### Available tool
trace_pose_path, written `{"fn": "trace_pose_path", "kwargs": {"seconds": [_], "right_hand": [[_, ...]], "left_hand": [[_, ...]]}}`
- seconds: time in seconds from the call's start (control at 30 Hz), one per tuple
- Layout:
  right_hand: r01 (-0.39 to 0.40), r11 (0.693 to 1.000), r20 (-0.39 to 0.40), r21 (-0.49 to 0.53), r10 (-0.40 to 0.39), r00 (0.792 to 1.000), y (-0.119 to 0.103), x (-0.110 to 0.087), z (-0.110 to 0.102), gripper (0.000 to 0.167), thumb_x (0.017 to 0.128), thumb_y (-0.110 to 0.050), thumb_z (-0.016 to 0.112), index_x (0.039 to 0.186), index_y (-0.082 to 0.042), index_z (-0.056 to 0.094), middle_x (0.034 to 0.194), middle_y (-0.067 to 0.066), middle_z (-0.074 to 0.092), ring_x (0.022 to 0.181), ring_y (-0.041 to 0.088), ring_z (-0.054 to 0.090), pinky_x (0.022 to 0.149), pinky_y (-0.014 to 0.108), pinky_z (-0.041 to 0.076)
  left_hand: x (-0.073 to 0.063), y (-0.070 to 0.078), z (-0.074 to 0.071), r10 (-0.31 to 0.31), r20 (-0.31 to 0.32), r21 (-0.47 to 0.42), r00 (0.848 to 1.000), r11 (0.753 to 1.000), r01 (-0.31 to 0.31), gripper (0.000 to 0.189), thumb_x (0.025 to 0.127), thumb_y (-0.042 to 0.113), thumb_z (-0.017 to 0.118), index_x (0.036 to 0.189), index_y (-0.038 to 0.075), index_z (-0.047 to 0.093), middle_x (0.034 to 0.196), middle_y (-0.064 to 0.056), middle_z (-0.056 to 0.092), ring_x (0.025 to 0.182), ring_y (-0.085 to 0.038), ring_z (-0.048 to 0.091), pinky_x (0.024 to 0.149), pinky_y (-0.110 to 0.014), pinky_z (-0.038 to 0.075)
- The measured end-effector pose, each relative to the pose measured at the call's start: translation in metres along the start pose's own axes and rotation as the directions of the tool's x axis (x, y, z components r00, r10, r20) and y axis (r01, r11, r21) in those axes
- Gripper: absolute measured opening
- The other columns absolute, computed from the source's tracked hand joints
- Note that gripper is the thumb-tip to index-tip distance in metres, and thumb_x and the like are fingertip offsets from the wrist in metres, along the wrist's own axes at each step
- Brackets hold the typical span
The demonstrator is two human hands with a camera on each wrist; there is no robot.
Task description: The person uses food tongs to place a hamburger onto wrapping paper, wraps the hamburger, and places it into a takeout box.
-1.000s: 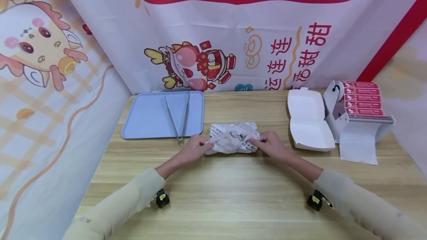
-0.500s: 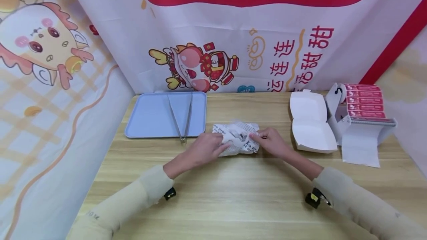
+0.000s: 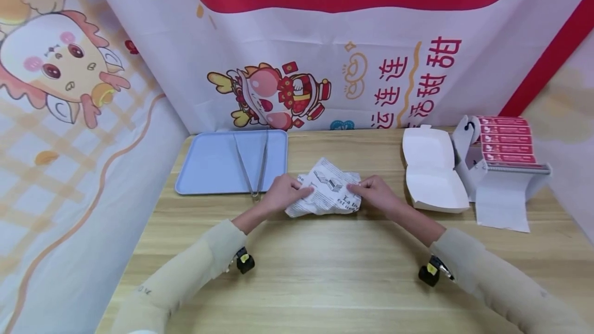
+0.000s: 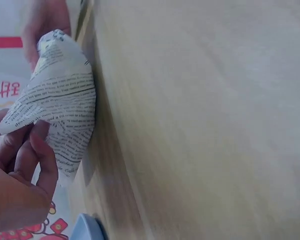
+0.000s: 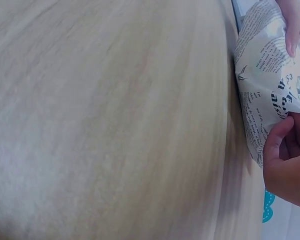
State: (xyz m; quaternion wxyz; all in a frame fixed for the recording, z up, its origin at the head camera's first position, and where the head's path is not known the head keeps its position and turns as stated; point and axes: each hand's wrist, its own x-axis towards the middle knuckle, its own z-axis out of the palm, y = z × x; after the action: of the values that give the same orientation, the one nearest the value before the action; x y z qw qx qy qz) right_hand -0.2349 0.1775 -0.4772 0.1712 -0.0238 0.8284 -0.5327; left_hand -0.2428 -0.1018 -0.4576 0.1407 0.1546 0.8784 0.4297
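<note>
A parcel wrapped in newsprint-patterned paper (image 3: 327, 192) lies on the table between my two hands; what it contains is hidden. My left hand (image 3: 284, 193) pinches the paper at the parcel's left side, thumb on top. At the right end my right hand (image 3: 375, 195) pinches the paper between thumb and curled fingers. From the left wrist, the wrapper (image 4: 65, 100) bulges above the wood, and the left fingers (image 4: 40, 150) are bent at its edge. The right wrist view shows the right thumb (image 5: 277, 137) against the wrapper's (image 5: 262, 65) printed side.
A blue tray (image 3: 209, 164) with metal tongs (image 3: 252, 187) across its right part sits at the back left. To the right stand an open white paper box (image 3: 433, 169) and a label dispenser (image 3: 506, 164) with a red roll. A printed cloth (image 3: 287, 30) hangs behind the table.
My left hand released the left end, passed over the parcel, and now pinches a paper flap that has been folded over, its corner pointing up at the back. My right hand stays at the right end.
</note>
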Motion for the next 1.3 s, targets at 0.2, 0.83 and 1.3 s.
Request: {"fn": "trace_pose_path", "kwargs": {"seconds": [0.2, 0.83, 1.3], "right_hand": [[-0.027, 0.997, -0.019, 0.071, 0.028, 0.999, 0.001, 0.001, 0.003, 0.039, 0.096, -0.031, 0.065, 0.078, 0.003, 0.074, 0.082, -0.004, 0.075, 0.084, 0.010, 0.060, 0.076, 0.021, 0.043], [-0.094, 0.982, -0.068, 0.162, 0.106, 0.992, 0.001, 0.003, 0.010, 0.039, 0.093, -0.017, 0.065, 0.055, -0.011, 0.058, 0.068, -0.009, 0.066, 0.074, 0.009, 0.055, 0.070, 0.023, 0.043], [-0.099, 0.937, -0.028, 0.334, 0.115, 0.993, 0.006, 0.008, 0.014, 0.027, 0.094, -0.009, 0.060, 0.071, -0.003, 0.071, 0.075, -0.003, 0.072, 0.068, 0.005, 0.066, 0.065, 0.016, 0.054]], "left_hand": [[0.007, -0.004, 0.002, -0.102, -0.017, -0.074, 0.995, 0.992, 0.100, 0.060, 0.091, 0.038, 0.072, 0.044, 0.014, 0.042, 0.048, 0.007, 0.028, 0.050, -0.010, 0.028, 0.049, -0.023, 0.026], [0.017, -0.007, 0.015, 0.314, -0.116, 0.405, 0.942, 0.881, -0.244, 0.038, 0.093, 0.029, 0.071, 0.060, 0.010, 0.069, 0.088, -0.001, 0.063, 0.084, -0.014, 0.056, 0.075, -0.029, 0.052], [0.024, -0.002, 0.008, 0.229, -0.106, 0.306, 0.968, 0.934, -0.187, 0.056, 0.096, 0.030, 0.067, 0.049, 0.018, 0.039, 0.052, 0.005, 0.040, 0.053, -0.008, 0.039, 0.056, -0.021, 0.037]]}}
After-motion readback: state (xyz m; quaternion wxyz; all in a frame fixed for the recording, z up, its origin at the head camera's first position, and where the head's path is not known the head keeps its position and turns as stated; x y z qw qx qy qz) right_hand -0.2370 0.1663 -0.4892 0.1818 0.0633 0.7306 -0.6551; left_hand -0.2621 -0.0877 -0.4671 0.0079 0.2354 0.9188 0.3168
